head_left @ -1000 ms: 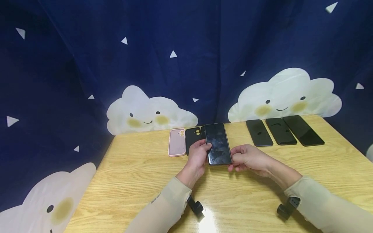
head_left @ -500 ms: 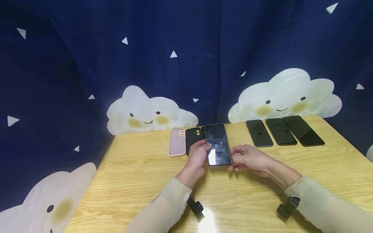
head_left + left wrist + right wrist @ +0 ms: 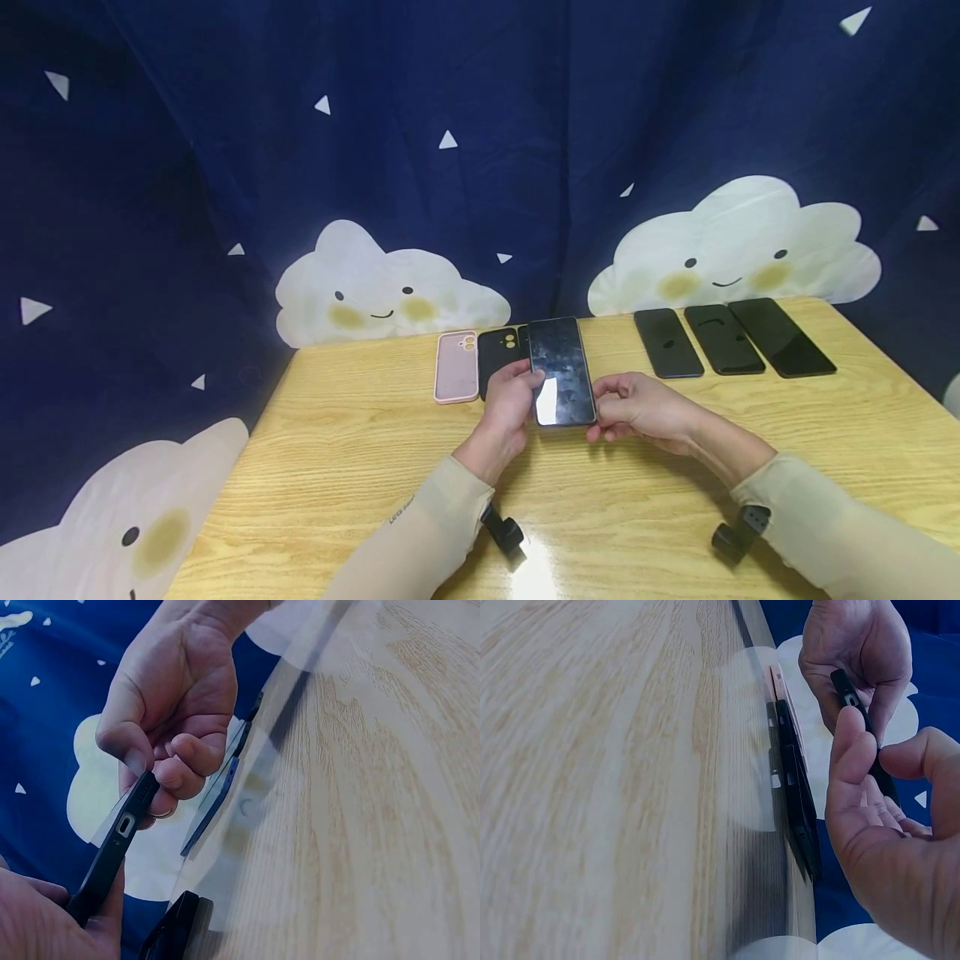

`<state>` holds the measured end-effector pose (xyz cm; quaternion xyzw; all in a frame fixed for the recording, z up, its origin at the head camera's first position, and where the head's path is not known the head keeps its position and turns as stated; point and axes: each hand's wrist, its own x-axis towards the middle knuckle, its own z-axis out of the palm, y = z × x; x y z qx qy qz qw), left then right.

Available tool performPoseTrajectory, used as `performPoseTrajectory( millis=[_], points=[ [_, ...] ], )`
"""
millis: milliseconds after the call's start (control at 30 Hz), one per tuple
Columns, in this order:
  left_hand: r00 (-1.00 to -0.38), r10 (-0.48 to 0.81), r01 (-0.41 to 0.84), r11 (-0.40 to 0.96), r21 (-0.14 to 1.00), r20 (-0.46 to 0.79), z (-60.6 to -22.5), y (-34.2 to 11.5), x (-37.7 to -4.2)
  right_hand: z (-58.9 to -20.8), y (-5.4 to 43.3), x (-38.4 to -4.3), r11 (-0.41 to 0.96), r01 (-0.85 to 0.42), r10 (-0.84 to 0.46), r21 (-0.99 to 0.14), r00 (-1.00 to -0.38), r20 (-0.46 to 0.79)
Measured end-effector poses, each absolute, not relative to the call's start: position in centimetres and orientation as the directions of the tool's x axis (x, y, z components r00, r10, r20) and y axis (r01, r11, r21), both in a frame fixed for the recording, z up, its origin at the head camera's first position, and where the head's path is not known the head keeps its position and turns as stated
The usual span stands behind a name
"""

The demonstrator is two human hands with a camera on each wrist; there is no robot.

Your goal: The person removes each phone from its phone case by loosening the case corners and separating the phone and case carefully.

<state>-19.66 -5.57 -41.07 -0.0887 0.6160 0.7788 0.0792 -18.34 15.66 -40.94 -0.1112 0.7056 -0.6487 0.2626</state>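
Observation:
A black smartphone (image 3: 564, 358) is held screen up above the table, its top end pointing away from me. My left hand (image 3: 510, 402) grips its left long side, thumb on the front edge and the other fingers beneath. At the lower right corner my right hand (image 3: 637, 410) pinches the phone's edge between thumb and fingers. In the left wrist view the phone's bottom edge (image 3: 112, 847) shows a port opening and a black casing round it. Seen from the right wrist, my right thumb and index finger meet at the black edge (image 3: 881, 776).
Beyond my left hand lie a pink phone case (image 3: 455, 371) and a black phone case (image 3: 495, 354), with another dark item (image 3: 522, 335) partly hidden behind the phone. Three dark phones lie to the right, the nearest phone (image 3: 667, 342) leftmost. A blue curtain (image 3: 450, 192) hangs behind the table (image 3: 360, 483).
A bright reflection has appeared on the lower part of the phone's screen. Both hands stay in nearly the same place, still holding the phone.

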Motion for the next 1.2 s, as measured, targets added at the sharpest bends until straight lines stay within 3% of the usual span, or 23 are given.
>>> performPoseTrajectory(
  millis=[500, 933, 1200],
  points=[
    [-0.964, 0.015, -0.257, -0.285, 0.923, -0.264, -40.8, -5.5, -19.7, -41.5, 15.7, -18.7, 0.109, 0.158, -0.521, -0.981, -0.831, -0.192],
    [-0.968, 0.013, -0.244, -0.302, 0.921, -0.252, -41.1, -5.6, -19.8, -41.3, 16.2, -18.9, 0.195, 0.169, -0.517, -0.966, -0.820, -0.248],
    [-0.965, 0.024, -0.256, -0.301, 0.919, -0.261, -41.0, -5.5, -19.8, -41.0, 16.7, -19.7, 0.219, 0.149, -0.442, -0.964, -0.866, -0.234]
  ],
)
